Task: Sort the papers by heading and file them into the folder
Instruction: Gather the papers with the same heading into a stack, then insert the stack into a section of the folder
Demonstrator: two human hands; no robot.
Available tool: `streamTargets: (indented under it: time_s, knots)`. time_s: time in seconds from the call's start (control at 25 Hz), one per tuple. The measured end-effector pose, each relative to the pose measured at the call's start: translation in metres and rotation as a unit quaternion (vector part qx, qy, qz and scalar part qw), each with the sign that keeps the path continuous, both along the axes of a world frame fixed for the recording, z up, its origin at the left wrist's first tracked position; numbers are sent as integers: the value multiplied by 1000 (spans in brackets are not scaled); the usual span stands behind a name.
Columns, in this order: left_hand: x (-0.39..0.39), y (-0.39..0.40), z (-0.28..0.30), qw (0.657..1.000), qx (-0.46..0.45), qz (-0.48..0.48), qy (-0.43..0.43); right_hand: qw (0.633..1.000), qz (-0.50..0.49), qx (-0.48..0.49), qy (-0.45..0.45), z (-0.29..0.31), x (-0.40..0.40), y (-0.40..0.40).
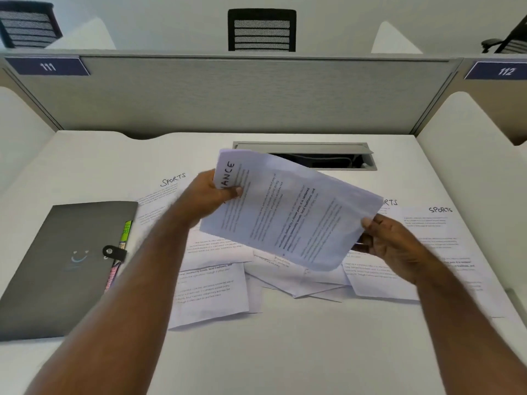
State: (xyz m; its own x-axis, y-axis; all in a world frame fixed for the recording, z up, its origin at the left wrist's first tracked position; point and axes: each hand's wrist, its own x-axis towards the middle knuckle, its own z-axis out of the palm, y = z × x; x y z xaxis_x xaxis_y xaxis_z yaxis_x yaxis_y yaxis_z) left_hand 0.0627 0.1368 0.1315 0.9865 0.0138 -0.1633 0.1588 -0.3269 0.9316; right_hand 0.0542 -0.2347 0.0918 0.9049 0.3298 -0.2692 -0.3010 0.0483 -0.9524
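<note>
- The left hand [212, 192] pinches the heading end of a lifted sheet [288, 212], thumb on top over handwritten letters that read "ANCE"; its grip is pressed together on the paper.
- The right hand [390, 243] holds the opposite end of the same sheet, thumb on the upper face and fingers curled beneath; this grip too is clamped on the paper.
- The sheet hangs tilted above the table [285, 352], turned sideways so its lines of print run away from the viewer. It may be more than one sheet; the edges do not settle it.
- Under it lies a loose heap of printed papers [216, 292], overlapping at odd angles, some partly hidden by the held sheet and the forearms.
- A page headed "SPORTS" [171, 183] lies left of the heap, its lower part covered by the left forearm.
- Another page headed "SPORTS" [439, 223] lies at the right, beyond the right hand; next to it a further heading shows only the letters "RTS", the rest covered by the lifted sheet.
- The grey folder [57, 266] lies shut on the table at the left, well apart from the held sheet, a black snap strap [114, 251] across its edge and coloured tabs [125, 232] poking out along that side.
- Behind the papers a cable slot [308, 155] in the table stands open.
- A grey partition [256, 92] closes the far side, bearing labels "111" and "112"; office chairs [261, 29] show beyond it.
</note>
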Motion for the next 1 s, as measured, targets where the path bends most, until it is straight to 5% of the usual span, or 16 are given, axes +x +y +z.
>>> streamTargets:
  time_s: [0.28,0.44,0.72,0.84,1.0]
  knots:
    - [29,-9,54,950,194,-221,101,946,265,-183,49,43,18,27]
    - [35,-7,54,946,196,-226,124,955,243,-167,38,6,-2,63]
    - [22,55,16,986,147,64,-51,990,83,-63,93,-50,-28,94]
    - [-9,105,-16,951,196,232,-64,993,38,-31,111,-64,-33,102]
    - [-85,181,-72,892,207,398,59,993,2,-34,114,-81,-38,125]
